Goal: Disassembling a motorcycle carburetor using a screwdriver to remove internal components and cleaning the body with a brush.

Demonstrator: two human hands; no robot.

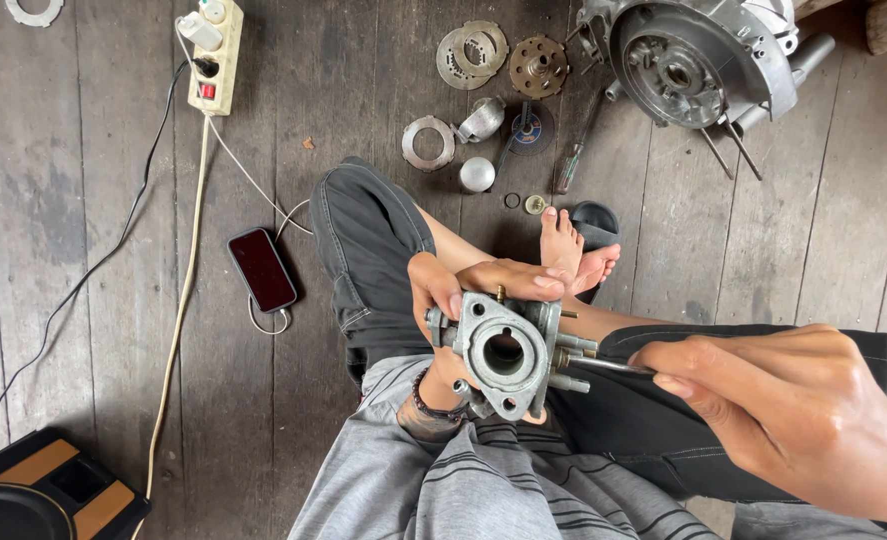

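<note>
My left hand (pixel 463 300) grips a grey metal carburetor body (pixel 508 350) with a round bore facing me, held above my lap. My right hand (pixel 793 410) comes in from the right and pinches a thin metal tool (pixel 608 365) whose tip meets the right side of the carburetor by its brass fittings. My bare feet (pixel 573 255) rest on the wooden floor just beyond.
On the plank floor lie an engine casing (pixel 698 60) at top right, several clutch plates and discs (pixel 473 50), a screwdriver (pixel 571 165), a phone (pixel 261 270) on a cable, a power strip (pixel 215 55) and a speaker box (pixel 43 495) at bottom left.
</note>
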